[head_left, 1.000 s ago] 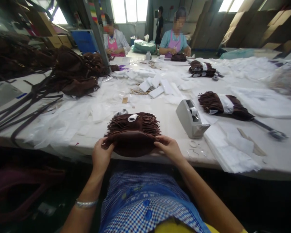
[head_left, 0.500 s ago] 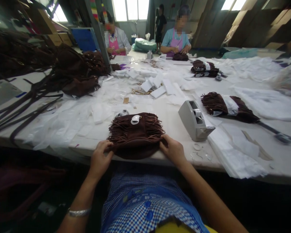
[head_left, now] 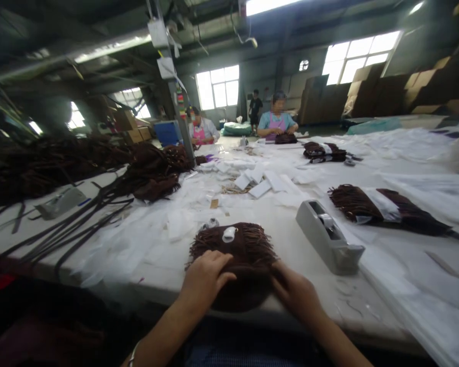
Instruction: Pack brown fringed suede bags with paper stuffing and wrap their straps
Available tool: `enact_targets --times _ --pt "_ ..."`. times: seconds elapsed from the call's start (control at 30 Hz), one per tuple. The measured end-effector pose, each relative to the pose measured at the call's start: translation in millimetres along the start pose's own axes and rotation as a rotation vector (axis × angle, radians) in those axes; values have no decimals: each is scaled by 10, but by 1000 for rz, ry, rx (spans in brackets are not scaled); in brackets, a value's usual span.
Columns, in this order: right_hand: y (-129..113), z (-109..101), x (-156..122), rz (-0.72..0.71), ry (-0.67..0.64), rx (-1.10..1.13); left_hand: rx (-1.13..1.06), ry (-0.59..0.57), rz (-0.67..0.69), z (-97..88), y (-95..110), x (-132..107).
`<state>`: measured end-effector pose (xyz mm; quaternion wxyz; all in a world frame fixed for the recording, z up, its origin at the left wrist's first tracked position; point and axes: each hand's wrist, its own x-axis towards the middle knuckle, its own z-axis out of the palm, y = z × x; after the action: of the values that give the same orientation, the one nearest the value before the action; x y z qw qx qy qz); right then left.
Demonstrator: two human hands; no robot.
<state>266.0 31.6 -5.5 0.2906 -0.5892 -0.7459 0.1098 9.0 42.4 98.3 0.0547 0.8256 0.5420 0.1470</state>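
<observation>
A brown fringed suede bag [head_left: 237, 250] lies at the near edge of the white table [head_left: 164, 265], with a small white-wrapped fitting [head_left: 229, 234] on its top. My left hand [head_left: 205, 278] lies on the bag's left part, fingers curled onto the fringe. At the bag's right lower edge my right hand [head_left: 296, 293] rests with its fingers bent against the bag. The near rim of the bag is hidden under both hands.
A grey tape dispenser [head_left: 328, 236] stands right of the bag. Two more fringed bags, one [head_left: 378, 209] at mid right and one [head_left: 323, 151] farther back, lie wrapped in white. Brown bags and straps [head_left: 137, 176] pile at left. White sheets [head_left: 258, 178] litter the middle. Two seated people [head_left: 277, 120] work at the far end.
The camera has tilted up, so the table sits lower in view. Both hands moved from the bag's outer edges inward onto it; the left hand now lies on top of the fringe.
</observation>
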Motion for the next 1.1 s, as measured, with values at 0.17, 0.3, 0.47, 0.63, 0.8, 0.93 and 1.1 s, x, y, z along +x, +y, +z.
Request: enact_targets --times 0.17,0.3,0.47,0.63,0.8,0.93,1.1 --pt "-2 -63 40 29 -55 21 -77 -172 90 -110 -34 27" --pt "-18 -139 48 51 -93 1 -77 -97 169 0 -22 -100" --pt "11 -152 58 96 -129 -94 153 157 367 554 -75 -391" --pt "-35 -287 -132 151 -38 -45 168 264 286 899 -44 -589" --pt "-382 -276 -327 -171 188 61 179 218 264 896 25 -637" --pt "-376 -114 -174 -571 -7 19 174 250 278 899 9 -713" --pt "168 -355 10 -107 92 -152 177 217 285 915 -33 -814"
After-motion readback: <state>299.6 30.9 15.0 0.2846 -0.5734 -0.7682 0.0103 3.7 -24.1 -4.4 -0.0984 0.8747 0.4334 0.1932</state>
